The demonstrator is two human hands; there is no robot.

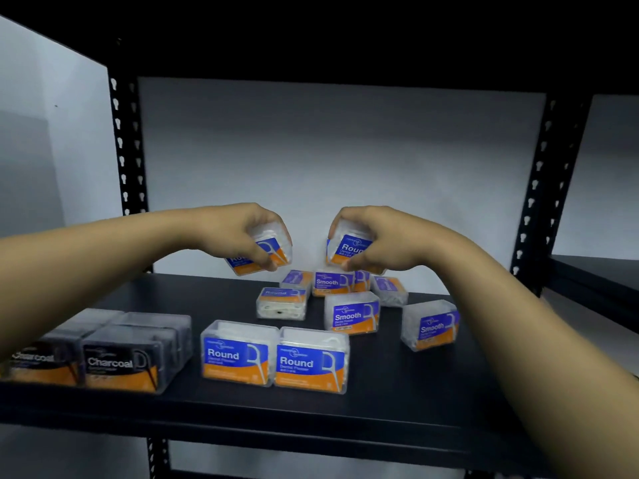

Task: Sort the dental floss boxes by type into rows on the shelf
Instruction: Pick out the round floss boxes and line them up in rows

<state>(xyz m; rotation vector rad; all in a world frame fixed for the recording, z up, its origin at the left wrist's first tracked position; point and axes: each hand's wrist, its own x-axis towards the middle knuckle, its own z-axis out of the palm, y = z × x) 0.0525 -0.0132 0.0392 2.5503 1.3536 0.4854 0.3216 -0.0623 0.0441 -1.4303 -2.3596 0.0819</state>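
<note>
Head view shows each hand clamped round a clear "Round" floss box above the shelf (397,402): left hand (238,233) on a tilted box (266,254), right hand (377,240) on another (349,248). Two Round boxes (275,356) stand touching at the front beside Charcoal boxes (103,347). Smooth boxes (352,312) sit scattered behind, holding white floss picks.

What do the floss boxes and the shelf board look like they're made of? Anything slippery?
Round box: clear, glossy hard plastic by the look, white picks showing through, printed label on the front. Charcoal box: same, smoke-tinted. Shelf board: matte black, probably painted metal or laminate; cannot tell which. The boxes may be a little slick.
</note>
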